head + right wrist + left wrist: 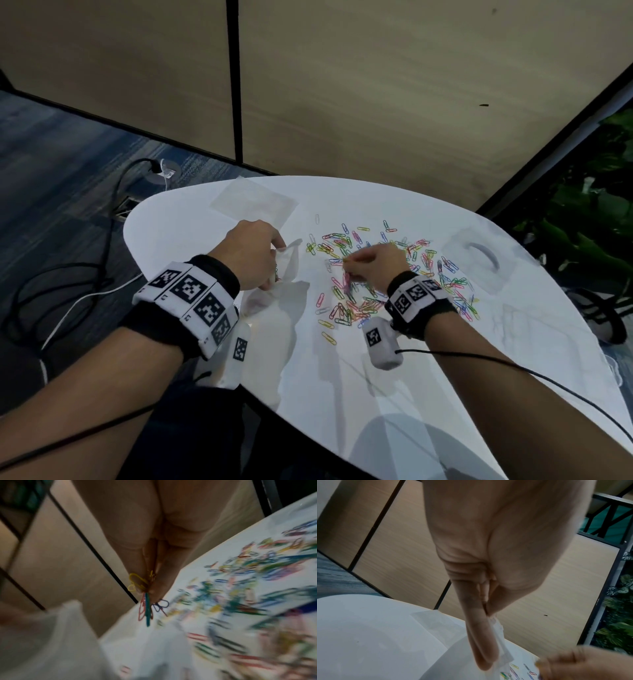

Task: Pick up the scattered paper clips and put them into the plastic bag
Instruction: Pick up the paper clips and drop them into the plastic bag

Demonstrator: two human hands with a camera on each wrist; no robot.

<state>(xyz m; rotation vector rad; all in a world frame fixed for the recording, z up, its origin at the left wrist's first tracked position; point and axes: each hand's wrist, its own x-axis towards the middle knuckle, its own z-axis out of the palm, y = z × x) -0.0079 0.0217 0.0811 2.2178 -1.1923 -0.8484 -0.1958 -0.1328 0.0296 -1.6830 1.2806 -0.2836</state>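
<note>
Many coloured paper clips [394,274] lie scattered over the middle of the white table [342,377]. My left hand [253,253] pinches the rim of a clear plastic bag [287,263] and holds it up at the table's left side; the left wrist view shows the bag [501,649] squeezed between thumb and fingers. My right hand [373,263] hovers over the pile, just right of the bag, and pinches a small bunch of clips [145,601] in yellow, red, green and blue. The bag's mouth [68,615] sits below and to the left of that bunch.
A second flat clear bag [253,202] lies at the table's far left. A clear plastic piece with a handle hole [479,257] lies at the right. Wooden wall panels [342,85] stand behind, cables [68,281] cross the carpet on the left, and plants [599,222] are on the right.
</note>
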